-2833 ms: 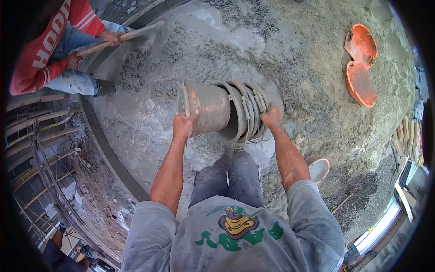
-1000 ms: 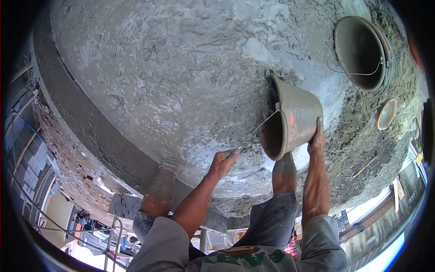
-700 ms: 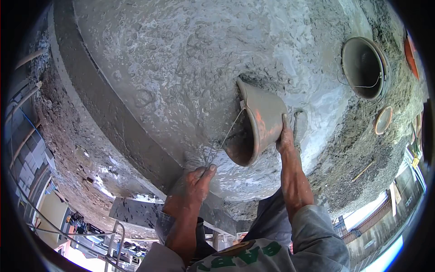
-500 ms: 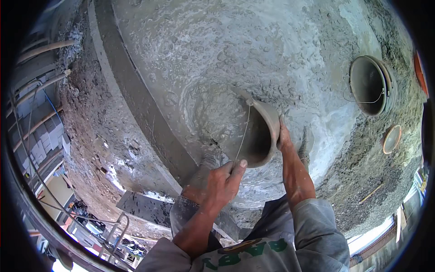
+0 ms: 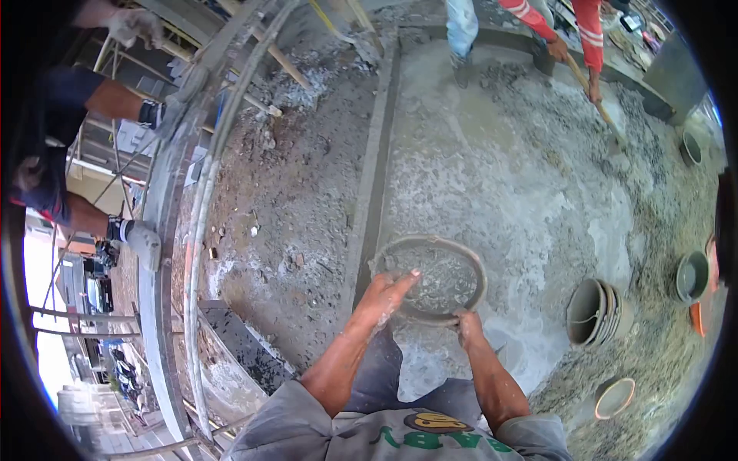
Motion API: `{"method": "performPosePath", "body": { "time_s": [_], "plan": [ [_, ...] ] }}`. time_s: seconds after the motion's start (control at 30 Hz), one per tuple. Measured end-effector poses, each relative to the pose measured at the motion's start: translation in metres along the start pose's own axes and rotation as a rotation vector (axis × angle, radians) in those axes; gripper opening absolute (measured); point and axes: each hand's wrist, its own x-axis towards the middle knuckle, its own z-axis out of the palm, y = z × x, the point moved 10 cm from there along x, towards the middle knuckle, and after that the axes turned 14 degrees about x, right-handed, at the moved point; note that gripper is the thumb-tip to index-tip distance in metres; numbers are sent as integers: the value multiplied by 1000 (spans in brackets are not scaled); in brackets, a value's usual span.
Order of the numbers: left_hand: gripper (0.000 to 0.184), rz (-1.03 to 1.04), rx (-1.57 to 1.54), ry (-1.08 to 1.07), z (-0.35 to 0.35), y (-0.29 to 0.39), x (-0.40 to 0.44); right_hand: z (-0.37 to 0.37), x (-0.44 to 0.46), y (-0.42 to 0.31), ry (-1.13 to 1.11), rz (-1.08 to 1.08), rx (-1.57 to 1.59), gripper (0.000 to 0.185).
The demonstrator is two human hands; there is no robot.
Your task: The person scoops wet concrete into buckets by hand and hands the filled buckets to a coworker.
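Note:
A round grey bucket [image 5: 430, 280] is upright in front of my legs, with wet grey mix inside it. My left hand [image 5: 384, 298] is at the bucket's left rim, its thumb or finger reaching over the opening; the handle is not clear there. My right hand [image 5: 469, 326] grips the near right rim. Wet concrete [image 5: 492, 192] spreads around and beyond the bucket.
Nested buckets [image 5: 596, 313] lie on their side at the right, near another bucket [image 5: 693, 276] and a round rim [image 5: 615, 398]. A concrete edge [image 5: 377, 154] runs along the left. One person in red holds a wooden-handled tool [image 5: 588, 81]; another stands on scaffolding [image 5: 165, 223].
The bucket has gone from tipped sideways in the wet mix to upright, now holding mix. The view has swung, bringing both people into sight. My hands remain at the bucket.

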Motion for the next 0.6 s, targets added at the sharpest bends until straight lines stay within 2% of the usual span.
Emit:
{"method": "performPosePath", "body": {
  "time_s": [0.07, 0.17, 0.23, 0.3, 0.33, 0.37, 0.47, 0.57, 0.6],
  "plan": [
    [58, -31, -97, -17, -54, 30, -13, 46, -15, -27, 8, -101, -122, 31],
    [50, 84, -101, 61, -152, 114, -62, 152, -65, -66, -141, -49, -112, 29],
    [51, 202, -278, 104, -208, 140, -68, 217, -92, -82, -252, -40, -217, 26],
    [50, 280, -279, 189, -265, 184, -89, 300, -145, -97, -349, 9, -46, 23],
    [52, 321, -302, 225, -293, 200, -93, 333, -160, -103, -381, -10, -78, 22],
    [50, 342, -296, 219, -318, 214, -101, 374, -182, -106, -515, -3, -44, 21],
    [46, 440, -316, 246, -407, 249, -107, 463, -211, -111, -599, -21, -71, 26],
    [35, 414, -79, 354, -465, 269, -107, 544, -217, -108, -634, -140, -111, 30],
    [32, 436, -69, 382, -483, 274, -112, 567, -217, -97, -628, -60, -53, 31]
  ]
}}
